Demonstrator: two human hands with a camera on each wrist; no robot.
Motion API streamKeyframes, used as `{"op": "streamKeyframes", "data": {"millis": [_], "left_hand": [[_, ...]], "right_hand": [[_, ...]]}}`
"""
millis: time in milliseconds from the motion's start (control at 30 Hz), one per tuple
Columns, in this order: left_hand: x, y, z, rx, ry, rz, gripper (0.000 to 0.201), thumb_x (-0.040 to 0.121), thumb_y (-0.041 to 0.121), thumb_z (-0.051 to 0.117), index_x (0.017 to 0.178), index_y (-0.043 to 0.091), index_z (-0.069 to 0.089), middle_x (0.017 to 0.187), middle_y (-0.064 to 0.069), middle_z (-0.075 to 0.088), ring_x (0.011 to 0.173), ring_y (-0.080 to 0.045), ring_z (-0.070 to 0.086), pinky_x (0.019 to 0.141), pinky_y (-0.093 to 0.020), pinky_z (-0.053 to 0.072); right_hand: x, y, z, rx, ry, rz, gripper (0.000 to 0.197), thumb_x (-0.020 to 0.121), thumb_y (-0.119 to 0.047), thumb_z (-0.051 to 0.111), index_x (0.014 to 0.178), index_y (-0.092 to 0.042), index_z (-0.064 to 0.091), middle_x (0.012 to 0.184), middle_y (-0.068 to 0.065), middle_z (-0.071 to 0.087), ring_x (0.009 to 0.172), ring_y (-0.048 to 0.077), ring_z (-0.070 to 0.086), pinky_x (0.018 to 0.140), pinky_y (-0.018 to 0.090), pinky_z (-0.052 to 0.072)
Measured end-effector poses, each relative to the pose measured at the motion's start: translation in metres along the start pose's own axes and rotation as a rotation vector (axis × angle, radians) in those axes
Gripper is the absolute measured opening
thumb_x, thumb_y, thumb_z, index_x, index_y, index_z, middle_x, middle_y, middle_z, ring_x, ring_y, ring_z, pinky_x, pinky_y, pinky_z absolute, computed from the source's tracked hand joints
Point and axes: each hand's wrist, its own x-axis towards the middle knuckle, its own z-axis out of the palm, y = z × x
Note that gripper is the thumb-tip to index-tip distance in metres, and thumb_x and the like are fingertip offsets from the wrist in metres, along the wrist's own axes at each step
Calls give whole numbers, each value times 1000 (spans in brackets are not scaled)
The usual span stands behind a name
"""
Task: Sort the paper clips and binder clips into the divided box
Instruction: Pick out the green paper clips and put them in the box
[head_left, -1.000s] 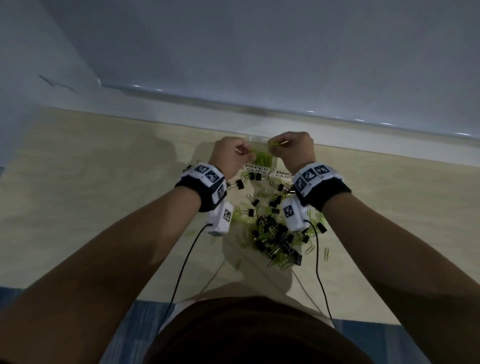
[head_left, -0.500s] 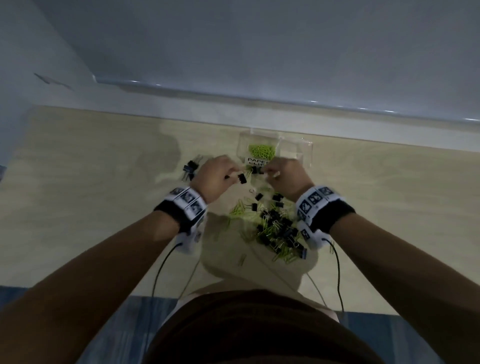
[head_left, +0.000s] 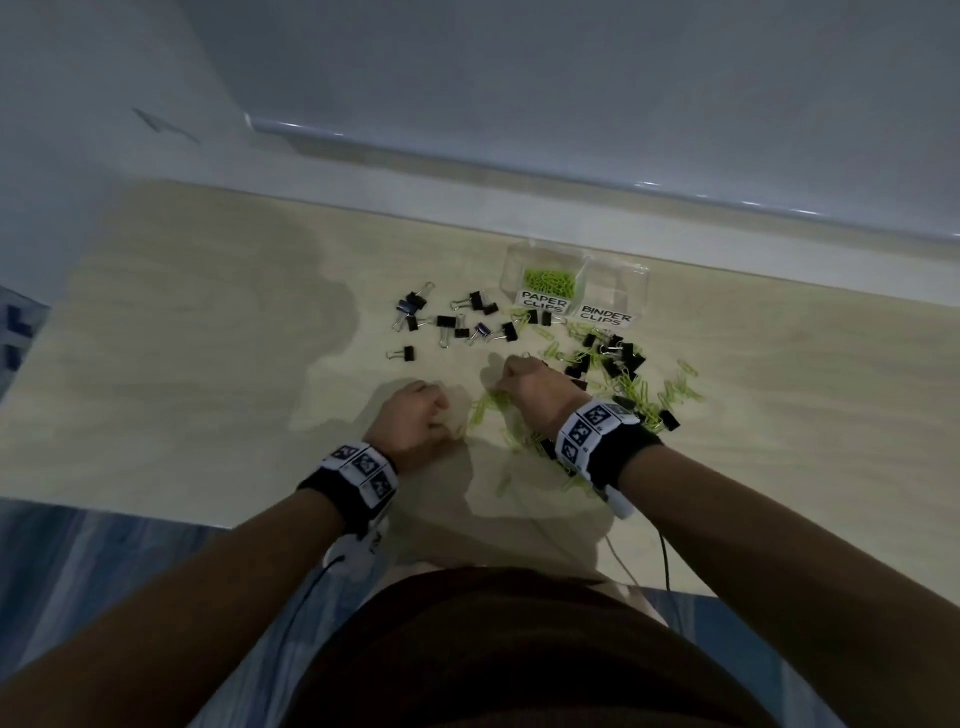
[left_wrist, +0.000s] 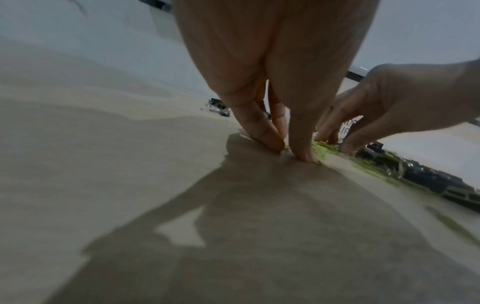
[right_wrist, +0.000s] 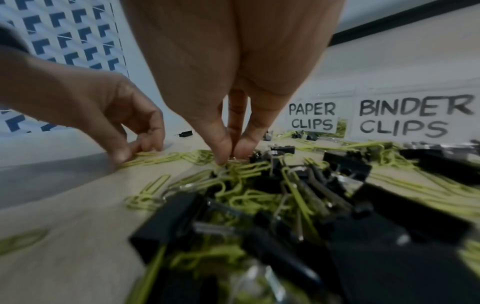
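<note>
The clear divided box (head_left: 618, 275) stands at the back of the table, labelled PAPER CLIPS (right_wrist: 311, 116) on the left and BINDER CLIPS (right_wrist: 413, 117) on the right. Green paper clips (head_left: 548, 280) lie in its left compartment; the right one looks bare. A mixed pile of black binder clips (head_left: 615, 358) and green paper clips (right_wrist: 241, 197) lies in front of the box. My left hand (left_wrist: 296, 153) pinches green paper clips at the pile's left edge. My right hand (right_wrist: 231, 159) pinches paper clips in the pile, fingertips down on the table.
More black binder clips (head_left: 447, 322) are scattered to the left of the box. The pale wooden table (head_left: 182, 364) ends at a wall ledge (head_left: 467, 171) behind the box. Cables from my wrists trail over the near table edge.
Both hands have drawn back from above the box's paper clip compartment and come down on the pile nearer to me. The head view has tilted, so the box shows in full.
</note>
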Motion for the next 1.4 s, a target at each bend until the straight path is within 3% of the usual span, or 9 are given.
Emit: {"op": "streamKeyframes", "data": {"millis": [133, 233, 367, 600, 867, 1000, 1133, 1300, 1400], "left_hand": [[14, 21, 11, -51, 40, 37, 25, 81, 11, 66, 105, 4, 62, 102, -15, 61, 93, -27, 61, 83, -28, 47], [18, 34, 18, -31, -17, 86, 49, 79, 19, 70, 123, 5, 53, 113, -13, 51, 102, -25, 54, 91, -30, 45], [24, 46, 28, 106, -73, 138, 74, 67, 30, 80, 128, 5, 46, 116, -11, 41, 107, -26, 45, 95, -38, 43], [37, 61, 28, 110, -37, 109, 29, 76, 17, 71, 101, 6, 61, 104, -13, 53, 94, -31, 55, 78, -33, 41], [43, 67, 20, 215, -106, 163, 2, 84, 9, 62, 86, 8, 61, 108, -14, 53, 94, -30, 55, 78, -32, 40], [45, 65, 18, 262, -145, 192, 9, 86, 10, 59, 81, 13, 52, 106, -12, 53, 94, -28, 55, 72, -28, 36], [47, 61, 14, 231, -198, 188, 10, 86, 13, 60, 91, 5, 58, 104, -14, 56, 95, -29, 54, 79, -33, 40], [52, 59, 11, 167, -241, 182, 11, 84, 12, 60, 93, 7, 57, 99, -13, 57, 87, -24, 52, 76, -29, 38], [58, 56, 5, 126, -266, 216, 9, 83, 9, 60, 91, 5, 59, 95, -14, 61, 83, -23, 56, 73, -27, 39]], "right_hand": [[-13, 5, 3, 101, 23, 9, 36, 82, 3, 52, 114, -7, 64, 106, 12, 54, 95, 30, 57, 80, 33, 50], [-20, 11, 1, 160, 51, 42, 36, 79, -4, 60, 114, -10, 63, 107, 9, 52, 93, 28, 57, 81, 37, 52], [-23, 8, -2, 98, -31, 78, 64, 71, -24, 76, 128, -17, 48, 110, 6, 46, 96, 22, 50, 80, 31, 47], [-17, 2, -11, 94, -86, 149, 40, 80, -19, 66, 118, -14, 54, 108, 10, 51, 96, 27, 55, 77, 33, 45], [-8, 6, -16, 84, -100, 144, 28, 77, -17, 70, 100, -6, 58, 105, 9, 56, 91, 26, 57, 74, 33, 46], [-10, 11, -18, 58, -72, 55, 12, 81, -10, 62, 93, -7, 61, 102, 9, 56, 90, 26, 56, 73, 33, 45], [-5, 17, -15, 43, -102, 43, 10, 82, -10, 60, 91, -8, 62, 98, 10, 61, 88, 27, 58, 71, 32, 46], [-3, 29, -14, 402, 84, 191, 7, 77, -4, 67, 79, -11, 67, 88, 4, 68, 83, 19, 63, 80, 35, 54], [-8, 37, -21, 767, 219, 364, 9, 74, -7, 75, 72, -11, 68, 76, -2, 68, 70, 10, 62, 67, 24, 53]]}}
